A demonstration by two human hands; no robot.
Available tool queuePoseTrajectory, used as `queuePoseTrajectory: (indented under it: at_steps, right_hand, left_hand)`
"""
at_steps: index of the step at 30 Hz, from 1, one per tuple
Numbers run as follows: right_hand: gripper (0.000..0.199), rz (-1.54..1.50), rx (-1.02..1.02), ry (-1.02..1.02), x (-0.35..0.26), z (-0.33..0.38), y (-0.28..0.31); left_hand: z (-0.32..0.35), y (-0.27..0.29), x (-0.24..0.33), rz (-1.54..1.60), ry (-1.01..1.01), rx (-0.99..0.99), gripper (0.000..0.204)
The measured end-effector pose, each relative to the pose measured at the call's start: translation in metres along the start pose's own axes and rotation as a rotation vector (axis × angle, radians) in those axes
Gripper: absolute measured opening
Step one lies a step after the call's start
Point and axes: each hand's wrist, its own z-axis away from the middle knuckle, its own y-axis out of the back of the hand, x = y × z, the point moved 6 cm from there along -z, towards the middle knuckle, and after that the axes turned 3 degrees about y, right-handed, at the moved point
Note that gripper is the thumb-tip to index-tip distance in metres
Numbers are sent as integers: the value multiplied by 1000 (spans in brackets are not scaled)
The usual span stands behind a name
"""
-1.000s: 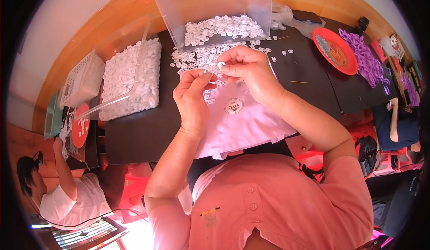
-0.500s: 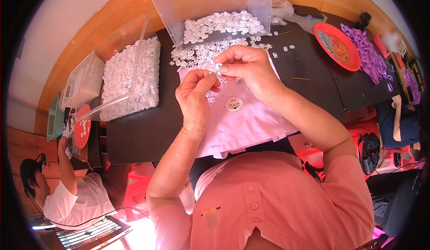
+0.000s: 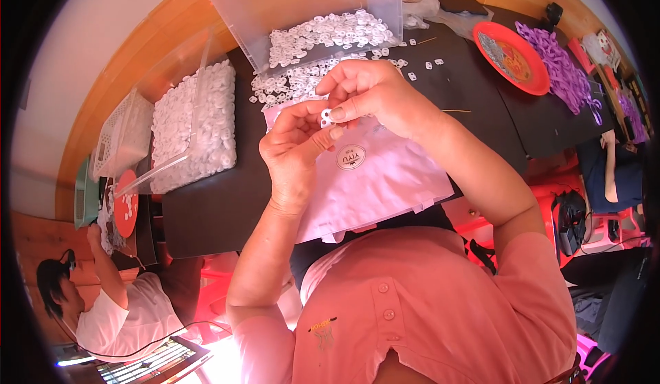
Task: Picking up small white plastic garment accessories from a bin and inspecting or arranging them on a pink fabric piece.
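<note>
A small white plastic piece with dark holes (image 3: pixel 326 116) is pinched between my two hands above the pink cloth. My left hand (image 3: pixel 292 151) is closed on its near left side, thumb stretched towards the right. From the right, my right hand (image 3: pixel 375 95) grips the same piece between thumb and forefinger, its other fingers curled above. Fingers cover part of the piece. Under my hands lies a pink fabric bag (image 3: pixel 392 181) with a round printed mark. Just beyond, many loose white pieces (image 3: pixel 285 85) spread from a clear plastic bin (image 3: pixel 392 13) lying tilted on its side.
At the left stand a clear box heaped with white pieces (image 3: pixel 196 116) and a white basket (image 3: pixel 130 133). A co-worker (image 3: pixel 134 308) sits by a red plate (image 3: pixel 126 205). At the right are another red plate (image 3: pixel 526 74), purple links (image 3: pixel 560 74) and a thin stick (image 3: pixel 455 111).
My fingers have shifted around the white piece, whose holed face now shows. My left thumb has swung to the right and lower. The whole view has shifted slightly.
</note>
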Motion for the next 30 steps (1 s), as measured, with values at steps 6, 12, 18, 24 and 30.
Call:
queuePoseTrajectory:
  at_steps: [6, 12, 18, 24, 30]
  right_hand:
    - [12, 56, -52, -85, 2, 3, 3]
    - [11, 113, -97, -115, 4, 6, -1]
    - [15, 98, -121, -116, 2, 7, -3]
    - [19, 88, -173, -137, 3, 11, -7]
    - [21, -12, -217, -165, 2, 15, -15]
  left_hand:
    - [1, 3, -2, -48, -3, 25, 26]
    - [2, -2, 2, -55, -10, 9, 29]
    - [4, -3, 5, -79, -73, 5, 31]
    - [8, -1, 6, -145, -152, 12, 27]
    - [13, -5, 13, -100, -205, -39, 26]
